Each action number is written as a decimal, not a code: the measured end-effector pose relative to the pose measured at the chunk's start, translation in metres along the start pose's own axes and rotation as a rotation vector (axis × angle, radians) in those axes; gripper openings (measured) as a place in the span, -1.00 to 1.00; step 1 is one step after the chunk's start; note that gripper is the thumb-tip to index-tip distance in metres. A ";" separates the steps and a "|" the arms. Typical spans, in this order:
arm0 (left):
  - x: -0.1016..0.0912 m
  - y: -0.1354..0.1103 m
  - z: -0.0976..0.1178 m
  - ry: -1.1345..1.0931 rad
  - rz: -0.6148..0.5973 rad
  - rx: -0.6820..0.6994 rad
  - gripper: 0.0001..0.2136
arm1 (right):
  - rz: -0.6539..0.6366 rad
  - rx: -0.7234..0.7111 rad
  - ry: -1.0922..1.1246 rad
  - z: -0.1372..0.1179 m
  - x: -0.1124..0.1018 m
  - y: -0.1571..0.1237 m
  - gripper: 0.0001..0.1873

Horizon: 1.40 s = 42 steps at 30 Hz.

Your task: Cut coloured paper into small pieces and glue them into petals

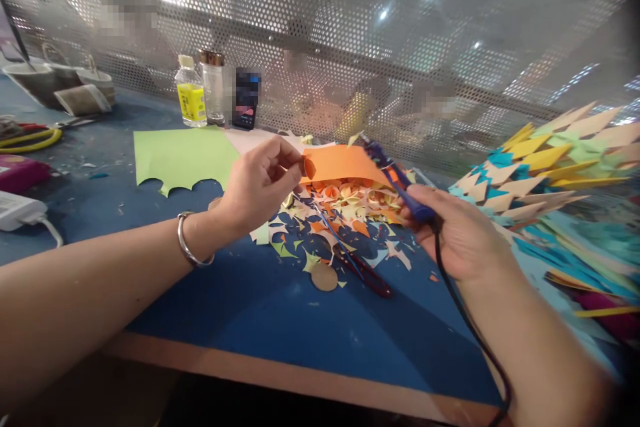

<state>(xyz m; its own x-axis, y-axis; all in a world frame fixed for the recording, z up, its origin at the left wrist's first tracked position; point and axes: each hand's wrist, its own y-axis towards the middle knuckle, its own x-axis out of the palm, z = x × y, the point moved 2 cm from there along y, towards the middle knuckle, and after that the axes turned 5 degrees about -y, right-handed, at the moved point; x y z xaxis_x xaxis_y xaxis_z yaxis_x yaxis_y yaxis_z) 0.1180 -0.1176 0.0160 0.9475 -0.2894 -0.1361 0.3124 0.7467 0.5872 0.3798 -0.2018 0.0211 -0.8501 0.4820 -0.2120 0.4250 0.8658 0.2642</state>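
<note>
Bare forearms [105, 280] enter from the lower left and lower right of the frame, the left one wearing a silver metal bangle [184, 240]. At the centre of the head view, the left hand [257, 187] pinches the left end of an orange rectangular paper strip [337, 163] between thumb and fingers. Right of centre, the right hand [460, 233] is wrapped around a blue handheld tool [420, 204] with a black cord [450, 287]; the tool's front overlaps the strip's right end, though contact cannot be told. Below the strip, small multicoloured paper scraps [359, 227] and a round brown disc [325, 277] lie on the blue desk [240, 307]. Left of centre lies a light-green paper sheet [183, 153] with a scalloped lower edge; behind it stands a clear plastic bottle [191, 101] with a yellow label. Pointed, multicoloured folded paper [540, 159] fills the right side.
</note>
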 end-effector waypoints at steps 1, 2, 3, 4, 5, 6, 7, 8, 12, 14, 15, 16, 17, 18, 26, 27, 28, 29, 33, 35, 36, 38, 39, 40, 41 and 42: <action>0.000 0.000 0.000 0.000 0.001 -0.002 -0.96 | 0.025 0.058 0.090 0.000 0.000 0.000 -0.72; 0.000 0.000 0.000 0.001 -0.002 -0.004 -0.96 | 0.036 0.132 0.197 -0.001 0.000 0.000 -0.71; 0.000 -0.001 0.000 0.000 -0.008 -0.003 -0.96 | 0.032 0.210 0.311 -0.002 0.001 -0.001 -0.70; 0.001 -0.001 0.001 -0.005 -0.014 0.001 -0.96 | 0.006 0.280 0.406 -0.003 0.003 -0.002 -0.71; 0.001 -0.002 0.001 -0.011 -0.019 0.007 -0.95 | -0.023 0.325 0.470 -0.005 0.005 -0.004 -0.73; 0.002 -0.003 0.002 -0.018 -0.027 0.010 -0.95 | -0.049 0.345 0.497 -0.008 0.007 -0.005 -0.77; 0.002 -0.003 0.002 -0.025 -0.034 0.010 -0.94 | -0.066 0.333 0.503 -0.010 0.008 -0.007 -0.81; 0.003 -0.004 0.002 -0.029 -0.037 0.007 -0.93 | -0.080 0.300 0.500 -0.012 0.009 -0.008 -0.85; 0.004 -0.003 0.003 -0.072 -0.045 -0.021 -0.92 | -0.203 0.211 0.510 -0.014 0.013 -0.012 -0.89; 0.004 -0.001 0.003 -0.140 -0.045 -0.068 -0.91 | -0.264 0.220 0.515 -0.012 0.015 -0.014 -0.89; 0.004 0.001 0.002 -0.186 -0.048 -0.106 -0.91 | -0.279 0.215 0.502 -0.011 0.016 -0.015 -0.90; 0.004 0.002 0.001 -0.237 -0.050 -0.148 -0.91 | -0.287 0.203 0.481 -0.010 0.017 -0.016 -0.90; 0.004 0.004 0.000 -0.289 -0.054 -0.187 -0.91 | -0.291 0.188 0.458 -0.009 0.017 -0.017 -0.91; 0.004 0.004 -0.001 -0.338 -0.061 -0.219 -0.91 | -0.293 0.174 0.433 -0.009 0.018 -0.018 -0.91; 0.015 -0.004 0.009 -0.639 -0.212 -0.336 -0.92 | -0.328 0.127 0.236 -0.008 0.027 -0.028 -0.82; 0.017 -0.005 0.011 -0.677 -0.205 -0.366 -0.92 | -0.335 0.124 0.226 -0.008 0.028 -0.028 -0.81; 0.019 -0.006 0.012 -0.708 -0.191 -0.397 -0.91 | -0.342 0.120 0.216 -0.008 0.028 -0.029 -0.80; 0.020 -0.007 0.013 -0.730 -0.171 -0.424 -0.90 | -0.354 0.117 0.206 -0.008 0.029 -0.029 -0.79; 0.020 -0.005 0.011 -0.755 -0.079 -0.486 -0.87 | -0.377 0.105 0.185 -0.005 0.028 -0.028 -0.77; 0.018 -0.003 0.006 -0.722 -0.047 -0.483 -0.89 | -0.365 0.105 0.178 -0.004 0.028 -0.028 -0.76; 0.016 -0.002 0.003 -0.684 -0.041 -0.471 -0.90 | -0.354 0.108 0.178 -0.004 0.028 -0.028 -0.76; 0.013 0.000 -0.003 -0.562 -0.053 -0.422 -0.91 | -0.323 0.112 0.188 -0.005 0.027 -0.028 -0.78; 0.012 0.001 -0.006 -0.493 -0.070 -0.381 -0.91 | -0.308 0.107 0.196 -0.006 0.027 -0.028 -0.79; 0.012 0.002 -0.008 -0.429 -0.092 -0.335 -0.90 | -0.300 0.098 0.201 -0.007 0.027 -0.028 -0.80; 0.011 0.002 -0.010 -0.374 -0.112 -0.286 -0.90 | -0.297 0.089 0.204 -0.008 0.026 -0.028 -0.81; 0.011 0.003 -0.011 -0.330 -0.131 -0.244 -0.89 | -0.298 0.079 0.206 -0.010 0.026 -0.028 -0.82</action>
<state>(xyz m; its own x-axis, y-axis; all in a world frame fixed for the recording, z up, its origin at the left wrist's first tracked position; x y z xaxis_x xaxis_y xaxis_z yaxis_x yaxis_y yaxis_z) 0.1300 -0.1123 0.0076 0.8385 -0.5377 0.0882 0.4733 0.7989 0.3710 0.3428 -0.2152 0.0171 -0.9816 0.1769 -0.0725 0.1652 0.9756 0.1445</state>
